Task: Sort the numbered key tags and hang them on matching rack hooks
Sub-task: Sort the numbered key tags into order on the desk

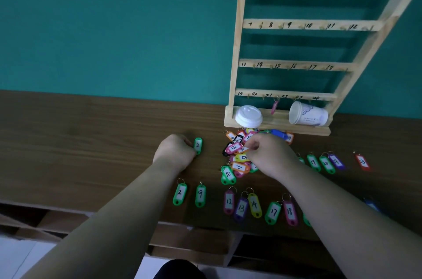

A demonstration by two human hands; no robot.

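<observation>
Wooden rack (237,50) stands at the back of the desk (91,141) against the teal wall; four rails numbered 1 to 24; I see one pink tag (275,107) hanging from the bottom rail, near 22. On the rack's base: a white lid (249,116); a paper cup (308,115) lying on its side.

Heap of tags (238,164) lies just in front of the rack's base; right hand (270,154) is curled over it, fingertips pinching a loose tag (242,149) whose number I cannot read. Left hand (174,150), in front of the rack and left of its base, is clenched on the lower end of a green tag marked 2 (198,145), which lies on the desk.

Farther from the rack, near the desk's front edge, a sorted row (254,204) reads 2, 9, 12, 13, 14, 17, 18; a second row (327,164), in front of the rack's right post, shows 19, 20 and a red 23.
</observation>
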